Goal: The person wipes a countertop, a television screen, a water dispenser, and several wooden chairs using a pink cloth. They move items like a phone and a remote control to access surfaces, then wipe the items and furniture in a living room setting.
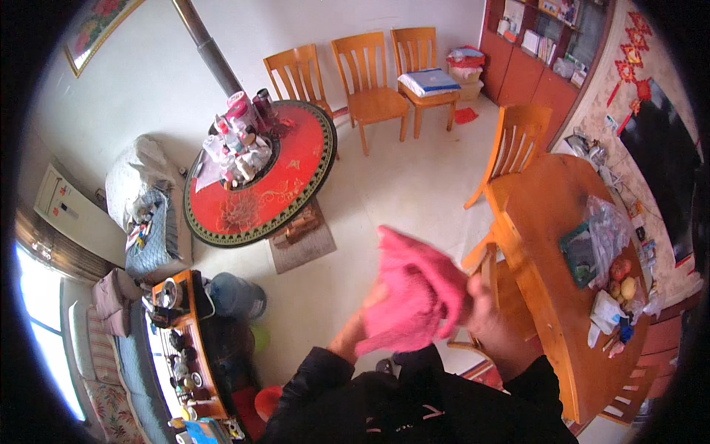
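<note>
A crumpled pink cloth (410, 294) hangs between my two hands in front of my body, above the floor. My left hand (366, 316) grips its left side, with the fingers partly hidden by the cloth. At its right edge my right hand (480, 305) holds the fabric, somewhat blurred. To the right of the cloth stands a wooden table (554, 266) with a wooden chair (513, 144) at its far end.
A round table with a red cover (299, 188) carries bottles and jars at the upper left. Three wooden chairs (377, 102) line the back wall. A large blue water bottle (236, 297) stands beside a low table at the left. Fruit (621, 269) and plastic bags lie on the right table.
</note>
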### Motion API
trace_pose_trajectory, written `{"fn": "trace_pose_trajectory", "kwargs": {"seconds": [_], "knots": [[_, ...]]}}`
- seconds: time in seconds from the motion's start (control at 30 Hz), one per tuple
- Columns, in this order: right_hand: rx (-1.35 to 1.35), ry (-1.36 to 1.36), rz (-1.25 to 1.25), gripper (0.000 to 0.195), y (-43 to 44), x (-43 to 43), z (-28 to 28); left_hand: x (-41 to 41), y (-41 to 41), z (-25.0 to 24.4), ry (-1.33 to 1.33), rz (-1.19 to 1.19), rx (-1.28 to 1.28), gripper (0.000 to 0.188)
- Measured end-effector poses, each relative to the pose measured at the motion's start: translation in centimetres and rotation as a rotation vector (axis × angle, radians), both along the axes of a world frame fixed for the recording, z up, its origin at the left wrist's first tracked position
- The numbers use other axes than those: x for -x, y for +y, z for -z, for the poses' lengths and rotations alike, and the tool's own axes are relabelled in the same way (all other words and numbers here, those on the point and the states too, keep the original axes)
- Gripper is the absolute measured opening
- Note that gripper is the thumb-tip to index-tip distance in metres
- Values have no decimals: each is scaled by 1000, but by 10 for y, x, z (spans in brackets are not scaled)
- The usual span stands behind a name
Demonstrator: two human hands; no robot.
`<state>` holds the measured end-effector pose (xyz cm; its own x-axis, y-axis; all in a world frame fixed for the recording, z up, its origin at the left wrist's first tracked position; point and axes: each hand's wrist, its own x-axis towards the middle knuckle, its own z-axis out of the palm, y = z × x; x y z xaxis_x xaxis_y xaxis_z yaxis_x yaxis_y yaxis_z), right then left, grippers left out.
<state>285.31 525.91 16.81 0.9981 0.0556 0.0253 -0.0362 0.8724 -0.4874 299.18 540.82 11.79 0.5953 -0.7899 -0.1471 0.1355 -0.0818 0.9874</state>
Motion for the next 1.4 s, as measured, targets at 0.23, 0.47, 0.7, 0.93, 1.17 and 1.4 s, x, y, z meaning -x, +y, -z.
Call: {"fn": "trace_pose_trajectory", "kwargs": {"seconds": [0.23,0.47,0.7,0.93,1.17,1.4], "knots": [[1103,278,388,36,-16,-119,36,-73,-35,10,812,-118,454,64],[1507,417,583,29,-110,-246,47,-199,-88,79,-111,112,152,59],[1652,556,403,32,-214,-351,99,-290,-158,38,611,-93,266,31],[1263,639,239,31,-285,-462,173,-440,-242,-26,-563,49,-123,17],[1221,594,-84,30,-347,-579,213,-585,-299,84,1229,-158,421,40],[1083,511,-191,34,-399,-688,233,-714,-355,111,853,-261,299,20]]}}
